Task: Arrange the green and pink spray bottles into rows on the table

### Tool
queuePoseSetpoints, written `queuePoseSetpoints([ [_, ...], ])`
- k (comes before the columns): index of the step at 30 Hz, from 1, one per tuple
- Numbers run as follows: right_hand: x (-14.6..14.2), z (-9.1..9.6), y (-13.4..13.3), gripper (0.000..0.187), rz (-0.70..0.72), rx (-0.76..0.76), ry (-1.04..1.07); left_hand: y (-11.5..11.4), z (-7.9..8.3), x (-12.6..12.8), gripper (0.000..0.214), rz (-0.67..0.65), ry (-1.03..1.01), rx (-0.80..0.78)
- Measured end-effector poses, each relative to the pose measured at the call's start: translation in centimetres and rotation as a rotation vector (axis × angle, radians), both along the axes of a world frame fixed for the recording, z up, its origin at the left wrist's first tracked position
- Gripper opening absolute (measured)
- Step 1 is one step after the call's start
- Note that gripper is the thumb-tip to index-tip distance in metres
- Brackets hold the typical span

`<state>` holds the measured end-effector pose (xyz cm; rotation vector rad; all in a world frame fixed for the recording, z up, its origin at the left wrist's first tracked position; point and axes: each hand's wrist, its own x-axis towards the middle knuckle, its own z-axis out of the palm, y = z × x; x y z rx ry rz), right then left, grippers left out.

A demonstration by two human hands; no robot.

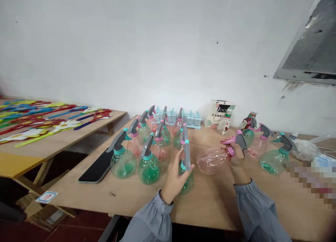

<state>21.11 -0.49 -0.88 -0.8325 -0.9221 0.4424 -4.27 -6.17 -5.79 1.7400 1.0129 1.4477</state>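
Observation:
My left hand (pixel 175 177) is closed round the neck of a green spray bottle (pixel 187 186), which stands upright at the front of the table. Its grey sprayer head rises above my thumb. In my right hand (pixel 237 161) is a pink spray bottle (pixel 213 161), gripped near its collar and tilted with its round body toward the left. To the left of my left hand stand more green and pink bottles, among them a green spray bottle (pixel 149 170) at the front. Beyond my right hand are another pink spray bottle (pixel 257 146) and a green spray bottle (pixel 274 161).
A black phone (pixel 97 168) lies at the table's left edge. Light-blue popsicle moulds (pixel 193 119), a printed box (pixel 219 112) and small labelled bottles (pixel 226 122) stand along the wall. A plastic bag (pixel 306 149) lies right. Colourful hand-shaped items (pixel 59 126) cover the left table.

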Motion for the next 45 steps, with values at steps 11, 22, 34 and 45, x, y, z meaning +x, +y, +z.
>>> queuePoseSetpoints([
  [11,0.1,-0.4,0.3,0.031,-0.112,-0.014,-0.136,0.1,-0.2,0.0,0.062,-0.011,-0.012,0.002],
  [22,-0.2,-0.5,1.2,0.055,-0.112,-0.146,-0.46,0.2,-0.3,0.0,0.062,-0.007,-0.027,0.011],
  [34,1.8,-7.5,2.2,0.09,-0.05,-0.363,-0.457,0.4,-0.7,0.2,0.062,0.017,-0.055,0.022],
  [45,-0.6,-6.6,15.9,0.093,-0.033,-0.314,-0.374,-0.1,-0.1,0.0,0.063,-0.012,-0.055,-0.009],
])
